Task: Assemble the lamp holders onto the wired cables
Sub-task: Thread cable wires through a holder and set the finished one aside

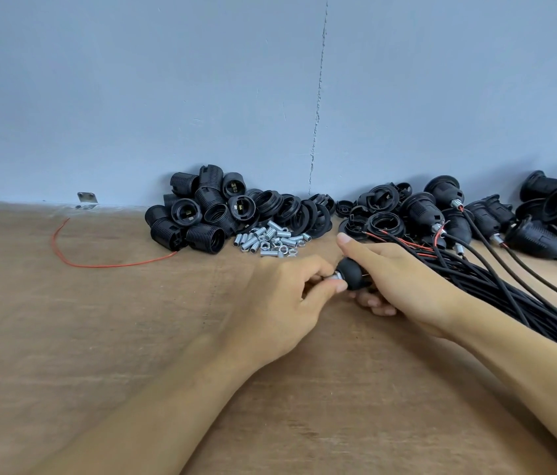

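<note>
My right hand (403, 279) grips a black lamp holder cap (352, 273) above the middle of the wooden table (99, 337). My left hand (284, 303) pinches a small metal threaded part (333, 277) at the cap's left end. A bundle of black cables (496, 286) with red wire ends runs from under my right hand toward the right edge. Where the cable enters the cap is hidden by my fingers.
Against the blue wall lie a pile of black threaded lamp holder bodies (198, 214), black rings (297, 210), a heap of metal tubes and nuts (270, 240), and assembled holders on cables (475, 217) at the right. A loose red wire (64, 255) curls at the left.
</note>
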Available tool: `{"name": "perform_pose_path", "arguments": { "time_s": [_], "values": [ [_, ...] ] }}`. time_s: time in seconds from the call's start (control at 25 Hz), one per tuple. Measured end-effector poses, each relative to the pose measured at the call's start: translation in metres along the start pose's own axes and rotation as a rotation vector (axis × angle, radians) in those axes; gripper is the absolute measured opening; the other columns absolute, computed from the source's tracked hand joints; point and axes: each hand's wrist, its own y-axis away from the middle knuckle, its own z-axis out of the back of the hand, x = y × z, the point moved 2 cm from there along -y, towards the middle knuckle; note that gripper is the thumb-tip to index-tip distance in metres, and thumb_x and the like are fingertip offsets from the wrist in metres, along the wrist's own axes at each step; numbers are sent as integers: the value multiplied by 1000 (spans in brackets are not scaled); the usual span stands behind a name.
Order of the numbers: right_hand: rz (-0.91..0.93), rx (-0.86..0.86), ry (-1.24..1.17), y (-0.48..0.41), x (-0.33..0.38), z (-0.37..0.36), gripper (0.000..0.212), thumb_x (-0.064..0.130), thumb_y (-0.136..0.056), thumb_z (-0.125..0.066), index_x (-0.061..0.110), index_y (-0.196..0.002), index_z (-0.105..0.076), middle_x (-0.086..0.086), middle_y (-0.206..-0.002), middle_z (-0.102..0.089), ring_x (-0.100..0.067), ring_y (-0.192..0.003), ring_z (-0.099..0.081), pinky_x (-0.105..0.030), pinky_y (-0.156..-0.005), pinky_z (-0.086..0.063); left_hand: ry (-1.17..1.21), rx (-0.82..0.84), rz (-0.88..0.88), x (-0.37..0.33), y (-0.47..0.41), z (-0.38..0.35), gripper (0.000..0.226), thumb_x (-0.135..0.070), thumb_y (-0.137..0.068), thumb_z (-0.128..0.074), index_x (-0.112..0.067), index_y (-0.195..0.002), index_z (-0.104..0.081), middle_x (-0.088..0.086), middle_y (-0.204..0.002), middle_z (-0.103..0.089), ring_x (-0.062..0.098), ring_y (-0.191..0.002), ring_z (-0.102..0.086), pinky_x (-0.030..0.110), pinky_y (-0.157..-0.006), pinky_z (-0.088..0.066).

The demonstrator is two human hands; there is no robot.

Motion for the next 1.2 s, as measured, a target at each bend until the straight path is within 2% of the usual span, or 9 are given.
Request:
{"name": "perform_pose_path", "arguments": {
  "time_s": [0.08,0.2,0.28,0.4,0.64,0.8,0.96,1.08,1.2],
  "values": [
    [24,1,-5,1,0,1,50,62,-98,-45,25,-68,-60,1,-66,-55,-15,-51,-40,-22,-40,-31,25,-18,31,3,0,-2,3,-21,-86,-80,-21,-89,-79,-17,-76,-72,0,-73,-68,17,-65,-51],
    [67,-26,-2,2,-1,0,36,57,-97,-52,29,-88,-72,-3,-86,-71,-19,-57,-49,-24,-42,-38,107,-71,166,11,-4,1,10,-15,-83,-83,-23,-88,-79,-18,-74,-72,-3,-71,-66,8,-65,-48],
    [115,-42,-9,2,-1,-1,20,42,-95,-63,26,-104,-72,-3,-97,-72,-16,-58,-54,-25,-43,-40,177,-71,253,14,-6,2,18,-14,-83,-81,-28,-94,-77,-19,-82,-73,-1,-72,-68,10,-67,-50],
    [146,-118,10,2,-2,0,25,28,-89,-74,23,-113,-70,-6,-103,-70,-13,-57,-55,-26,-46,-41,280,-15,368,18,-7,4,35,-12,-85,-76,-37,-108,-69,-20,-94,-73,5,-74,-70,26,-73,-57],
    [148,-48,-37,1,-4,-6,23,29,-94,-67,21,-115,-70,-3,-92,-75,-16,-61,-58,-25,-46,-42,233,67,332,15,-6,2,45,-36,-77,-79,-42,-120,-66,-20,-104,-71,4,-82,-71,20,-75,-54],
    [162,-22,43,0,-6,-7,22,34,-99,-59,25,-117,-69,1,-87,-73,-16,-60,-60,-23,-45,-41,257,24,359,16,-6,4,36,-30,-79,-84,-40,-111,-70,-18,-98,-74,5,-78,-71,21,-73,-55],
    [194,-231,281,-2,-5,1,17,35,-102,-53,32,-103,-70,4,-86,-73,-12,-58,-62,-21,-52,-46,294,-8,411,16,-7,4,38,-15,-78,-85,-34,-99,-60,-18,-93,-74,3,-76,-68,16,-70,-53],
    [211,-491,583,-4,2,19,16,23,-98,-56,32,-104,-68,16,-92,-68,-8,-79,-64,-29,-75,-51,319,-33,443,17,-7,5,39,-8,-81,-81,-31,-100,-55,-10,-94,-74,15,-81,-71,27,-77,-56],
    [66,-616,932,-2,5,38,18,23,-94,-54,27,-107,-65,5,-107,-60,-21,-96,-58,-35,-74,-43,303,-2,412,16,-7,4,40,-4,-83,-76,-35,-99,-57,-12,-92,-75,14,-80,-73,20,-73,-54]
  ]
}}
